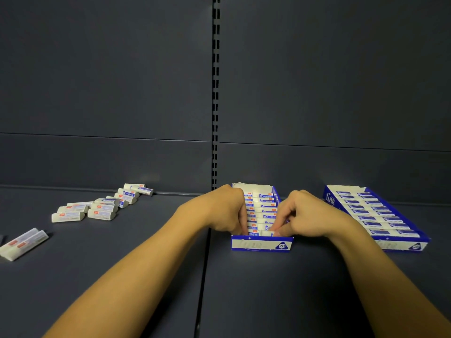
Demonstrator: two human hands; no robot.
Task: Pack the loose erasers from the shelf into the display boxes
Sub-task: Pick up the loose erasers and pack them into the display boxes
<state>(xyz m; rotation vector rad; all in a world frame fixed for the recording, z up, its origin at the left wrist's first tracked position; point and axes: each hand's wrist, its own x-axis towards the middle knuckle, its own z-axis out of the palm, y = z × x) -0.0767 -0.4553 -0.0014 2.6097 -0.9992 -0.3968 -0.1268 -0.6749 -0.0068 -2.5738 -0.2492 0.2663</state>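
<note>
A blue and white display box (261, 246) stands on the dark shelf in the middle, with rows of white erasers inside. My left hand (225, 211) reaches into its left side, fingertips down at the front row. My right hand (302, 213) comes in from the right side. Both hands pinch a white eraser (264, 232) at the front of the box. A second display box (400, 245), full of erasers, sits to the right. Several loose erasers (102, 206) lie in a pile at the left, and two more loose erasers (23, 243) lie at the far left.
The dark shelf back panel (109, 93) rises behind everything, with a slotted upright (215, 93) in the middle. A seam between shelf boards (203, 276) runs toward me between my forearms.
</note>
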